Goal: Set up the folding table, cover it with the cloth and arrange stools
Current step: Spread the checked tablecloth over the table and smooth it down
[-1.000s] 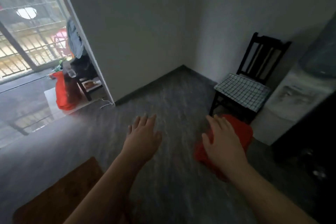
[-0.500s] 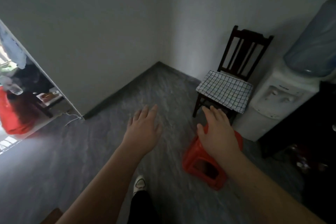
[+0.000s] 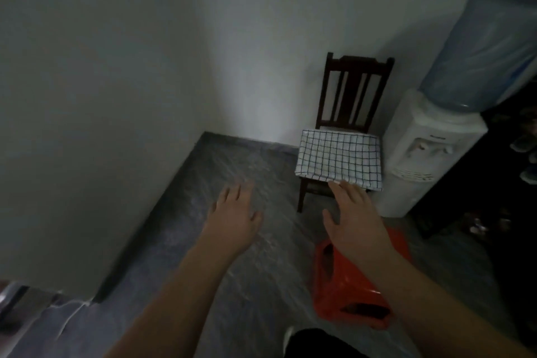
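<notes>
Head view: I take the dark wooden chair [image 3: 351,96] in the corner as the landmark. The checked cloth [image 3: 338,158] lies folded on its seat, its long axis running across the seat, with the near edge hanging toward me. My right hand [image 3: 356,219] reaches forward, its grip open and empty, fingers spread, the fingertips [image 3: 337,187] at the cloth's near edge; contact cannot be confirmed. My left hand [image 3: 235,216], likewise open and holding nothing, hovers over the grey floor [image 3: 232,160] to the left of the chair, well apart from the cloth. A red stool [image 3: 348,288] stands on the floor in front of the chair, below my right forearm. A water dispenser [image 3: 427,148] stands just right of the chair. I judge the right hand nearer, the cloth lying straight ahead of it. No folding table is in view.
</notes>
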